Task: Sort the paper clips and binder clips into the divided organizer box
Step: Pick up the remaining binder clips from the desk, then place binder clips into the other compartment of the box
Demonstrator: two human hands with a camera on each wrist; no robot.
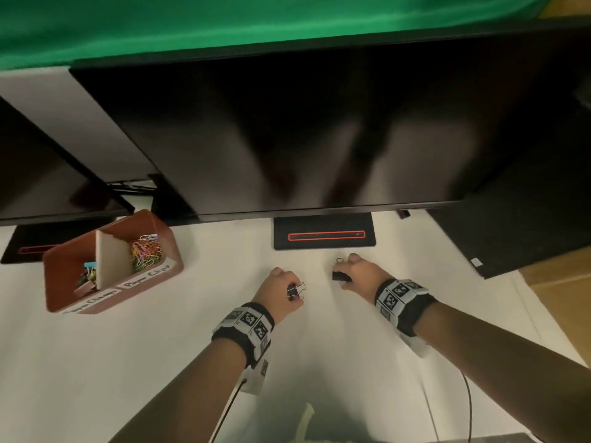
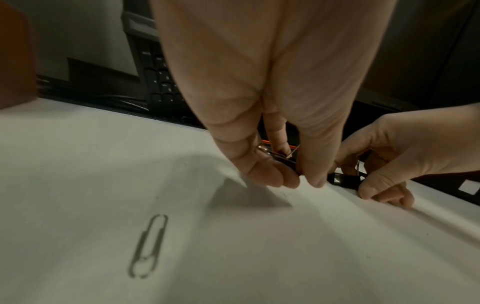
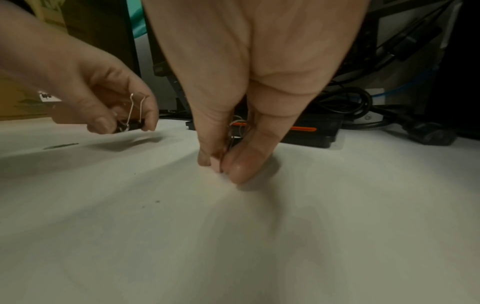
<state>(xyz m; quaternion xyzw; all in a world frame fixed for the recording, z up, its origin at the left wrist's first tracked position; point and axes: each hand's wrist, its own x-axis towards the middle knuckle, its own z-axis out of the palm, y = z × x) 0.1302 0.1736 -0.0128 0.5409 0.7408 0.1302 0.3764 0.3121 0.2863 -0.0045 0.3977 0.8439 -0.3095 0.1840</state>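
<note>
In the head view, both hands sit low in the middle of the frame on the white worktop (image 1: 160, 362), just below the monitor stand (image 1: 324, 233). The left hand (image 1: 279, 287) has its fingers (image 2: 262, 172) curled and pinching a black binder clip (image 1: 295, 290), whose wire handles stick out to the right of the fist; the left wrist view shows the clip held just above the worktop between thumb and fingertips. The right hand (image 1: 359, 271), a little higher and to the right, pinches a second black clip (image 1: 339, 276) between thumb and fingers, with fingertips pressed down on the worktop in the right wrist view; a wire loop shows above this hand's knuckles. The two hands are near each other but apart. The organizer box (image 1: 64, 302), brown with a pale divider, stands at the left of the head view, well apart from the hands. Its right compartment holds a heap of coloured paper clips (image 1: 145, 252); its left compartment holds a few coloured binder clips (image 1: 87, 278). Handwritten labels run along its near wall. One loose paper clip (image 2: 148, 246) lies flat on the worktop in the lower left of the left wrist view. A large dark monitor (image 1: 319, 129) fills the upper frame, with a green cloth (image 1: 224, 24) behind it.
</note>
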